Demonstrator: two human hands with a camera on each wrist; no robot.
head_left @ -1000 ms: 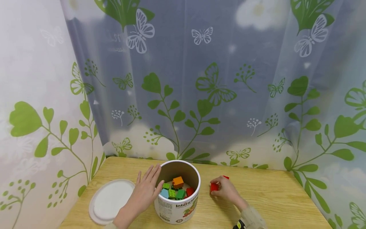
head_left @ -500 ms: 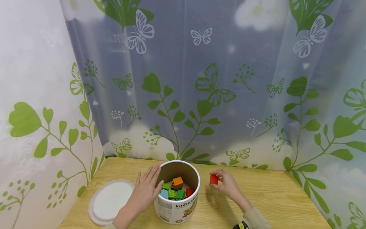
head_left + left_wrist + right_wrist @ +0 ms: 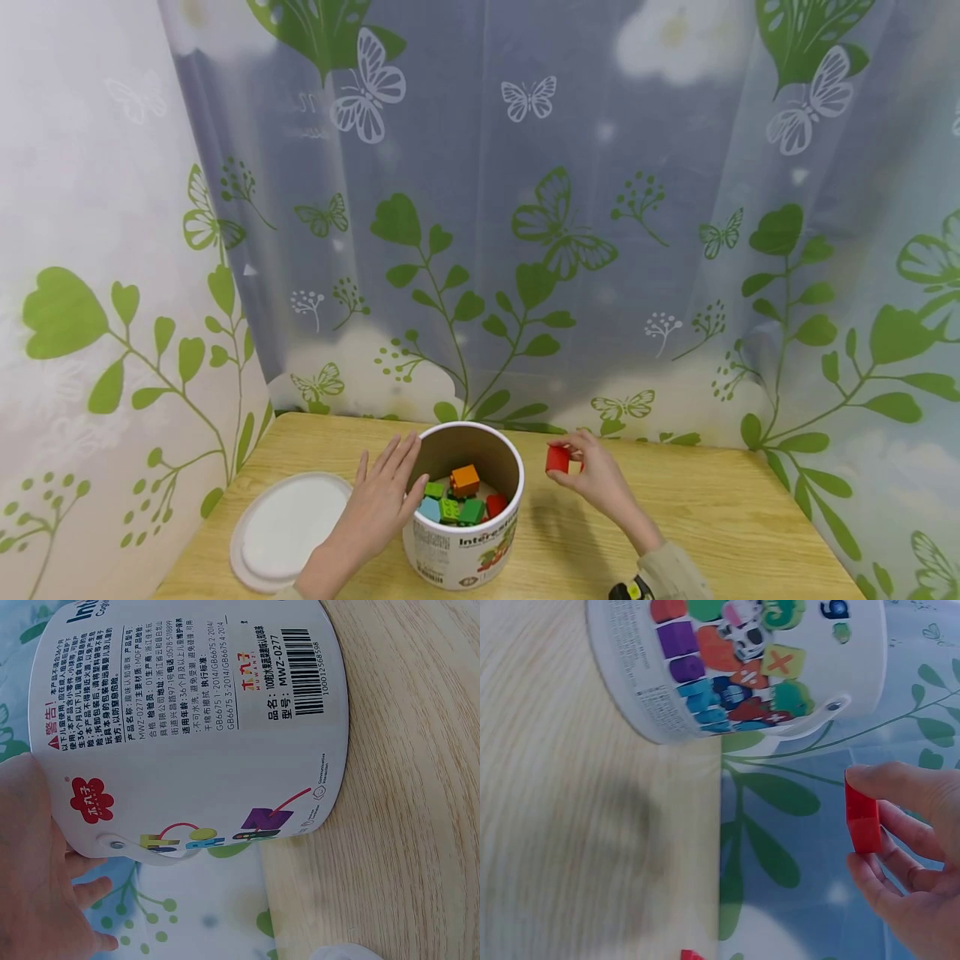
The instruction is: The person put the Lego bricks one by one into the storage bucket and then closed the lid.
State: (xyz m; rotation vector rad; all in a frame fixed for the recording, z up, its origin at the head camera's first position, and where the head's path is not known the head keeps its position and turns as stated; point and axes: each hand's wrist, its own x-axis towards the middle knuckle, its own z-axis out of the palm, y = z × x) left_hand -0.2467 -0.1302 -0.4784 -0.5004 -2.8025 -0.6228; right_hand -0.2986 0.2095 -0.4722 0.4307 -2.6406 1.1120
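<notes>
My right hand (image 3: 598, 479) pinches a red toy brick (image 3: 557, 459) between thumb and fingertips, above the table and to the right of the bucket. The right wrist view shows the same red brick (image 3: 863, 817) from the side, its lower end at the fingertips. My left hand (image 3: 378, 504) rests with straight fingers against the left side of a white printed bucket (image 3: 461, 554). Inside the bucket lie an orange brick (image 3: 464, 480), a dark green brick (image 3: 471, 512), a red piece (image 3: 496, 505) and several others. In the left wrist view, part of my left hand (image 3: 45, 877) touches the bucket's wall.
A white round lid (image 3: 288, 525) lies on the wooden table (image 3: 720, 525), left of the bucket. Another red piece (image 3: 691, 955) shows at the bottom edge of the right wrist view. A patterned curtain (image 3: 480, 250) hangs behind the table.
My right hand has lifted the red brick off the table, raising it up and slightly away from me. The left hand and the bucket have stayed in place.
</notes>
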